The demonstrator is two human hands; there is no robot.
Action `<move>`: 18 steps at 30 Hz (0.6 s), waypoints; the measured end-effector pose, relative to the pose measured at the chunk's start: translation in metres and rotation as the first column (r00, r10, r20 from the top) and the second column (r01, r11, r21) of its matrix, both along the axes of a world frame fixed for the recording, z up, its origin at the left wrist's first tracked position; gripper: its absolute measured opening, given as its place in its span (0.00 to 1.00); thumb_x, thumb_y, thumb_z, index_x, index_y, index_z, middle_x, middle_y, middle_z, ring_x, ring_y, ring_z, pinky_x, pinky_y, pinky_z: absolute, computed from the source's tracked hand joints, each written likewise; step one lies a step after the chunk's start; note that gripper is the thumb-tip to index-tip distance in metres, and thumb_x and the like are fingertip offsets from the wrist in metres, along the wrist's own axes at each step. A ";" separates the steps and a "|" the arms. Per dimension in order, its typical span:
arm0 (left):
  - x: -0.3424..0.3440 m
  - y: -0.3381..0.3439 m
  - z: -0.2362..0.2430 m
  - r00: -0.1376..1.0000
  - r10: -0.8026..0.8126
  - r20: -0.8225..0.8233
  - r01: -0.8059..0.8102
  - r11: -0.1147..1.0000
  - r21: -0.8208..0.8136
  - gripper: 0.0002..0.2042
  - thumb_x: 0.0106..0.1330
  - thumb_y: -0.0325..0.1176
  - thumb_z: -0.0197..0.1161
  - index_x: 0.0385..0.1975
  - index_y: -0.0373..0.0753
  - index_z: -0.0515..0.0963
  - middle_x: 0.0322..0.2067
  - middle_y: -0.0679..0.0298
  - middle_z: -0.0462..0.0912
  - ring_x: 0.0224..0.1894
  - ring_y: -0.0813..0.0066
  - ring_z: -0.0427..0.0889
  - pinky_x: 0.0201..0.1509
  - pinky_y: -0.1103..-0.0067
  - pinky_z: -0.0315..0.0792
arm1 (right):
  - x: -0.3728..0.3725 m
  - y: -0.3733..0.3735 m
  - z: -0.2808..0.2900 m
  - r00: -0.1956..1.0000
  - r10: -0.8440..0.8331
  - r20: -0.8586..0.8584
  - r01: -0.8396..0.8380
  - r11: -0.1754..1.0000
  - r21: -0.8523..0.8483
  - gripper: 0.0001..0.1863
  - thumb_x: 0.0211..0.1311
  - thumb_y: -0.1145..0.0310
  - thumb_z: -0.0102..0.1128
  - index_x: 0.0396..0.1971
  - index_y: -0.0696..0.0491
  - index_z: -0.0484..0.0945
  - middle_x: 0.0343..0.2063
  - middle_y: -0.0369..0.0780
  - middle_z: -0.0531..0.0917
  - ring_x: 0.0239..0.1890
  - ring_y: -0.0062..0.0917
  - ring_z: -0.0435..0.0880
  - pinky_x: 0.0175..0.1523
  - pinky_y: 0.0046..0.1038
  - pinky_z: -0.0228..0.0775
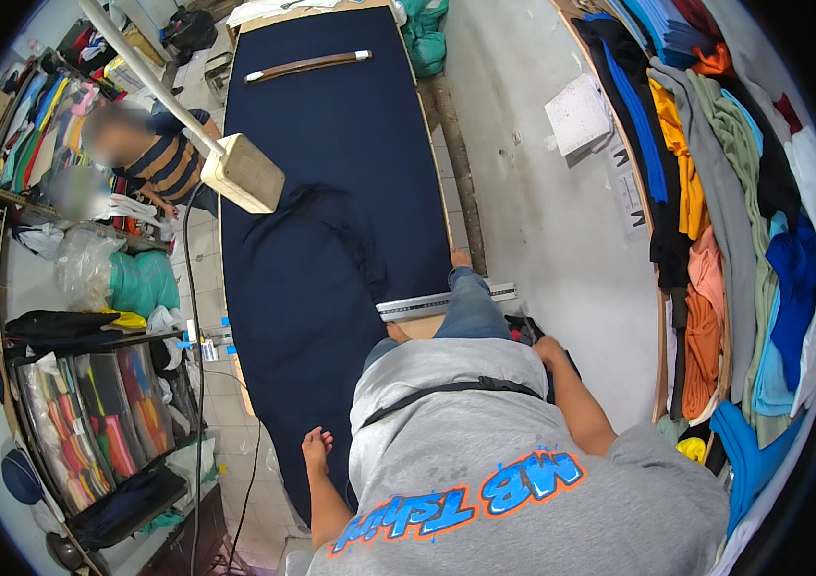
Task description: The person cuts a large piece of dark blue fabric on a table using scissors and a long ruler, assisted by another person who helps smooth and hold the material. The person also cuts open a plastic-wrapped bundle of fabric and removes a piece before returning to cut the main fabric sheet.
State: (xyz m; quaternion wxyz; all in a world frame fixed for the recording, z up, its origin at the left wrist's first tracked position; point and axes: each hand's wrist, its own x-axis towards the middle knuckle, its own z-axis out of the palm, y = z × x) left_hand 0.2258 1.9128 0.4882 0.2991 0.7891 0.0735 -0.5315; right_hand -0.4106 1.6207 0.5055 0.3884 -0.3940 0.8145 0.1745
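Observation:
Dark navy fabric [331, 125] is spread over a long table, with wrinkles around its middle. Over its lower left part, my left hand [316, 446] is held with its fingers loosely curled and apart, nothing visible in it. My right hand [550, 350] is low at my right side, beside a dark bundle [526, 330]; its fingers are hard to make out. A metal ruler [446, 302] lies across the fabric's near edge, by my bare feet. Far up the fabric rests a brown bar with pale ends [307, 65].
A cream box on a pole [244, 175] hangs over the table's left side, with a black cable [194, 384] nearby. Another person [153, 158] is at the left by shelves of cloth. Folded garments [706, 240] fill a rack at right, beyond a pale wall [513, 125].

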 end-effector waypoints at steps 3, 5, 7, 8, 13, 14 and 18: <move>0.003 0.009 0.009 1.000 -0.013 0.024 0.012 1.000 0.013 0.17 0.85 0.40 0.55 0.63 0.41 0.80 0.48 0.62 0.91 0.43 0.76 0.89 0.46 0.78 0.82 | 0.071 -0.060 0.080 0.999 -0.039 0.021 0.042 0.990 -0.133 0.20 0.63 0.56 0.76 0.39 0.61 0.87 0.26 0.45 0.90 0.18 0.32 0.87 0.29 0.37 0.78; -0.002 0.004 0.007 1.000 -0.027 0.011 0.027 1.000 -0.011 0.17 0.84 0.42 0.56 0.64 0.41 0.80 0.50 0.61 0.90 0.45 0.74 0.89 0.48 0.76 0.82 | 0.063 -0.077 0.077 0.993 -0.111 0.051 0.118 0.978 -0.174 0.19 0.63 0.57 0.77 0.37 0.60 0.86 0.25 0.44 0.89 0.18 0.31 0.87 0.29 0.36 0.78; -0.009 -0.004 0.005 1.000 -0.021 0.018 0.022 0.999 -0.044 0.17 0.85 0.42 0.56 0.64 0.42 0.80 0.49 0.61 0.91 0.44 0.75 0.89 0.48 0.75 0.82 | 0.056 -0.093 0.069 0.989 -0.125 0.074 0.137 0.974 -0.181 0.19 0.62 0.56 0.78 0.36 0.58 0.85 0.24 0.44 0.88 0.19 0.31 0.87 0.29 0.36 0.77; -0.011 -0.007 0.005 1.000 -0.016 0.016 0.017 0.998 -0.055 0.17 0.85 0.42 0.55 0.64 0.42 0.80 0.49 0.62 0.91 0.44 0.75 0.89 0.49 0.75 0.82 | 0.056 -0.099 0.066 0.991 -0.110 0.074 0.122 0.976 -0.182 0.19 0.62 0.56 0.78 0.34 0.58 0.85 0.23 0.44 0.88 0.19 0.31 0.88 0.29 0.36 0.77; -0.027 -0.038 0.002 1.000 0.010 0.003 -0.009 0.998 -0.066 0.16 0.85 0.41 0.55 0.63 0.43 0.81 0.48 0.64 0.91 0.44 0.77 0.89 0.49 0.76 0.81 | 0.048 -0.125 0.055 0.996 -0.063 0.067 0.069 0.993 -0.100 0.23 0.61 0.51 0.80 0.25 0.59 0.85 0.21 0.43 0.88 0.21 0.31 0.89 0.29 0.36 0.77; -0.031 -0.050 0.008 1.000 -0.001 0.008 0.002 0.999 -0.046 0.16 0.86 0.41 0.55 0.63 0.43 0.81 0.46 0.65 0.91 0.43 0.78 0.89 0.48 0.76 0.81 | 0.047 -0.129 0.053 0.994 -0.091 0.059 0.096 0.991 -0.089 0.25 0.60 0.49 0.80 0.24 0.59 0.86 0.21 0.43 0.88 0.22 0.32 0.90 0.30 0.36 0.78; -0.040 -0.091 0.017 0.996 -0.073 0.042 0.075 0.996 -0.046 0.15 0.86 0.39 0.55 0.62 0.42 0.82 0.46 0.65 0.91 0.43 0.79 0.88 0.47 0.78 0.80 | 0.031 -0.148 0.033 0.994 -0.091 -0.059 0.089 0.996 -0.030 0.30 0.58 0.43 0.81 0.29 0.61 0.89 0.24 0.45 0.91 0.30 0.35 0.93 0.42 0.41 0.82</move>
